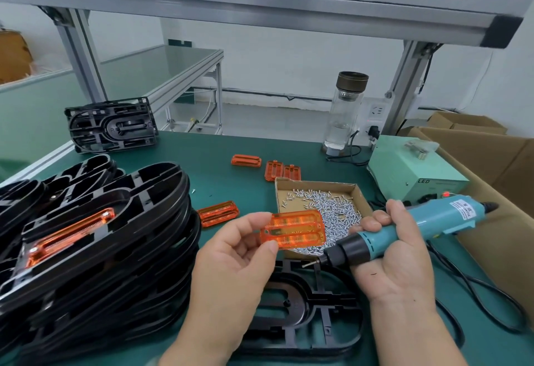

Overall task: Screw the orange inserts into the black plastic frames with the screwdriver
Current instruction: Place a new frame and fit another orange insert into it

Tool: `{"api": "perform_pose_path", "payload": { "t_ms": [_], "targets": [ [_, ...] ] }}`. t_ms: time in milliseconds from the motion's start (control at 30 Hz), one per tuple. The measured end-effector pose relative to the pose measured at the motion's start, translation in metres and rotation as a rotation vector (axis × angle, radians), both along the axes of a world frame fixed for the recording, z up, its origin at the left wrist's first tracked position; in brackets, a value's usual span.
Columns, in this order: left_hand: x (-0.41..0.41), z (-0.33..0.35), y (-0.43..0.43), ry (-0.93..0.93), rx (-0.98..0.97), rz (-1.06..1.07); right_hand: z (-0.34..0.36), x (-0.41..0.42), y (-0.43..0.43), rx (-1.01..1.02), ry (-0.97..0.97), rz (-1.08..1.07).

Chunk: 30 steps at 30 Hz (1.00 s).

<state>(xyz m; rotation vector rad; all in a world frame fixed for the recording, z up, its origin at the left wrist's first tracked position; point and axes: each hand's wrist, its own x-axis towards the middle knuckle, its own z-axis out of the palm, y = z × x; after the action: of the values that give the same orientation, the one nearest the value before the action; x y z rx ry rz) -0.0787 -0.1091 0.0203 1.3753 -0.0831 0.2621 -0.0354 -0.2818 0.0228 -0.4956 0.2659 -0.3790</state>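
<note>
My left hand [234, 267] pinches an orange insert [294, 230] between thumb and fingers, held up above a black plastic frame [312, 316] lying flat on the green mat. My right hand [396, 253] grips the teal electric screwdriver [404, 230], its bit pointing left just under the insert. On the left, a leaning stack of black frames [95, 250] has an orange insert [69, 238] screwed into the top one. Loose orange inserts lie on the mat: one [218, 213] near the stack, one [246, 160] farther back and a pair [282, 171] beside the screw box.
An open cardboard box of small silver screws [326, 209] sits behind my hands. A pale green power unit [413, 169] and large cardboard cartons [491, 157] stand at right. A glass bottle [344, 111] stands at the back, with another pile of black frames [111, 126] back left. Black cables [476, 293] trail at right.
</note>
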Motion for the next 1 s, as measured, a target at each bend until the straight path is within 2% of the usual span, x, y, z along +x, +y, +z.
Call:
{"api": "perform_pose_path", "payload": {
  "t_ms": [267, 500, 1000],
  "targets": [
    [-0.0005, 0.0015, 0.0001, 0.008, -0.003, -0.011, -0.0003, 0.0000, 0.0014, -0.016, 0.006, 0.008],
    [0.0000, 0.0013, 0.0000, 0.076, -0.184, -0.081, 0.0004, 0.0003, 0.0023, -0.007, 0.009, 0.020],
    [-0.0008, 0.0013, 0.0022, 0.055, -0.238, -0.151, 0.0007, -0.0013, 0.0028, -0.008, -0.002, 0.032]
  ]
}}
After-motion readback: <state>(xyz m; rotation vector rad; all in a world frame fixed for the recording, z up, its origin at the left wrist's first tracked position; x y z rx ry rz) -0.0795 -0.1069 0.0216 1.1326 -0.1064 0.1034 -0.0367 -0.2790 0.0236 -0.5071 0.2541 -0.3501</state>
